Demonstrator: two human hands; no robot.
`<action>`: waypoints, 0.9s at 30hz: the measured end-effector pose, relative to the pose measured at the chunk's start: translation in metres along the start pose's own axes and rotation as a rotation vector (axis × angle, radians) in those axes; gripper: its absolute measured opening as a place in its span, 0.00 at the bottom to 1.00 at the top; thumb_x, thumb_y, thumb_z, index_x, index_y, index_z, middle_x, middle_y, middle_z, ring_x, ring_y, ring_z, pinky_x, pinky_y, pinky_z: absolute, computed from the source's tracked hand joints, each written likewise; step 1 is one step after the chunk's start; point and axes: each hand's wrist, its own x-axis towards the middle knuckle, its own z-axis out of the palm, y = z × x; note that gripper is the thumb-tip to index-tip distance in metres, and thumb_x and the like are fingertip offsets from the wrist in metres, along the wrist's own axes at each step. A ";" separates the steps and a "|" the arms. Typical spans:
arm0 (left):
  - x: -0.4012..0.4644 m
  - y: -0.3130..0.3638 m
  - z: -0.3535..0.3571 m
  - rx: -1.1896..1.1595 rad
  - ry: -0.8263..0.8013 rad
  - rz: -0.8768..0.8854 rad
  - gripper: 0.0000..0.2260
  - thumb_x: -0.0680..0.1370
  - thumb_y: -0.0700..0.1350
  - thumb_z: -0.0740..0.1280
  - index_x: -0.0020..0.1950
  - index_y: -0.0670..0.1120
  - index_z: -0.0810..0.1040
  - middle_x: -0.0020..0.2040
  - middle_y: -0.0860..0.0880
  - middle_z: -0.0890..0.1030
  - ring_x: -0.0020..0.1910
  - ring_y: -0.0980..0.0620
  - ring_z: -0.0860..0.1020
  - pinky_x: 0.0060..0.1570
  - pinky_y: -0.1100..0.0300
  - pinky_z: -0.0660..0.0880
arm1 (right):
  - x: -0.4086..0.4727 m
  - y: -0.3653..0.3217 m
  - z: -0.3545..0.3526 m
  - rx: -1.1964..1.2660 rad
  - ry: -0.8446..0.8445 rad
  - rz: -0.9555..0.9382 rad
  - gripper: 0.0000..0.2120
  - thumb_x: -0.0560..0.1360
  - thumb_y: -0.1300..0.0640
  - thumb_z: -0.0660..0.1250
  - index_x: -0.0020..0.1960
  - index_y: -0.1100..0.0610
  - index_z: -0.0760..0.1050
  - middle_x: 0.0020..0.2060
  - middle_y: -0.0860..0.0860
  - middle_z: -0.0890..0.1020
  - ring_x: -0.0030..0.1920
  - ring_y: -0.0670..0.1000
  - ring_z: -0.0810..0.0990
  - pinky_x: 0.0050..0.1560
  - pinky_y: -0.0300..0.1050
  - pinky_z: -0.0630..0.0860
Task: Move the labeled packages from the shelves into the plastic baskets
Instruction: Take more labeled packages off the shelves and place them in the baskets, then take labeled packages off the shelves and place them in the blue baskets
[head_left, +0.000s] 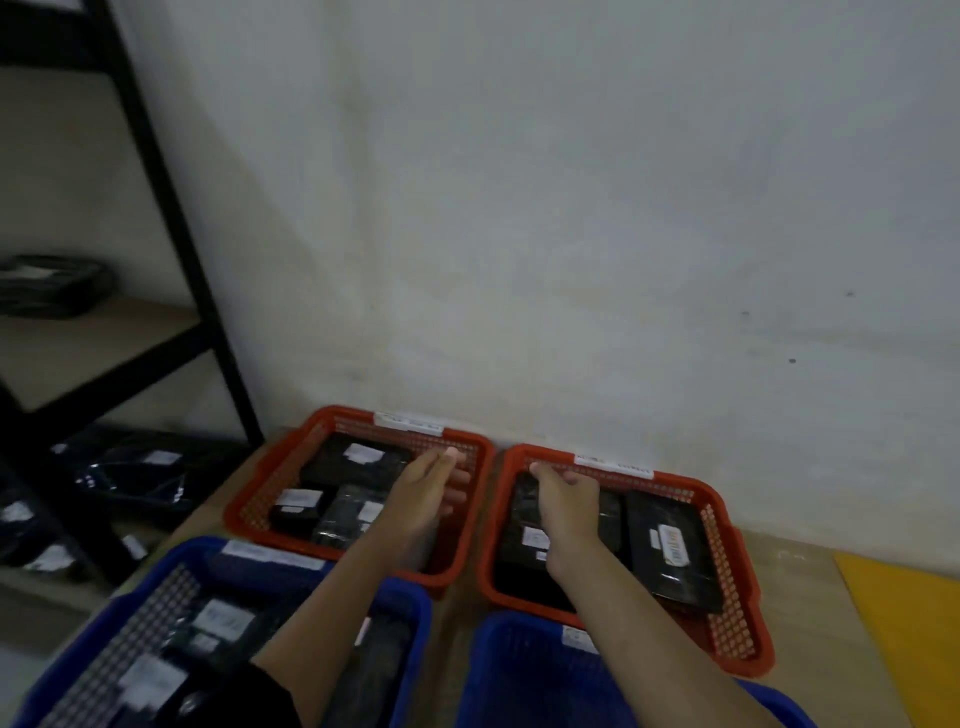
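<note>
Two red plastic baskets stand side by side against the wall. The left red basket (241, 522) holds three black labeled packages (358, 460). My left hand (428, 491) hovers over its right part with fingers straight and spread, holding nothing. The right red basket (730, 582) holds a black labeled package (670, 551) on its right side and another black package (522, 538) on its left. My right hand (566, 496) lies on top of that left package, fingers bent over its far edge. More black labeled packages (130, 467) lie on the low shelf at left.
Two blue plastic baskets sit nearest me: the left blue basket (130, 608) has several labeled packages, the right blue basket (519, 675) is partly hidden by my arm. A black metal shelf frame (208, 312) rises at left. A yellow sheet (904, 623) lies at right.
</note>
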 end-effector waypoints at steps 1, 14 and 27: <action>-0.004 0.003 -0.016 0.016 0.006 0.003 0.10 0.82 0.46 0.55 0.49 0.45 0.75 0.42 0.48 0.79 0.38 0.51 0.77 0.39 0.60 0.74 | -0.011 -0.002 0.015 -0.011 -0.029 -0.028 0.21 0.63 0.44 0.70 0.49 0.52 0.67 0.37 0.51 0.71 0.43 0.54 0.72 0.39 0.45 0.69; -0.095 0.033 -0.296 0.008 0.075 0.098 0.13 0.82 0.50 0.54 0.54 0.46 0.76 0.46 0.46 0.80 0.42 0.50 0.79 0.39 0.60 0.75 | -0.213 0.001 0.230 -0.079 -0.274 -0.250 0.08 0.76 0.54 0.65 0.53 0.56 0.71 0.49 0.56 0.80 0.47 0.53 0.78 0.38 0.44 0.71; -0.138 0.064 -0.573 -0.073 0.325 0.210 0.15 0.81 0.53 0.56 0.53 0.47 0.77 0.47 0.44 0.82 0.41 0.50 0.80 0.44 0.56 0.73 | -0.367 -0.002 0.464 -0.124 -0.587 -0.335 0.05 0.77 0.57 0.66 0.51 0.58 0.74 0.38 0.52 0.80 0.38 0.49 0.77 0.36 0.40 0.72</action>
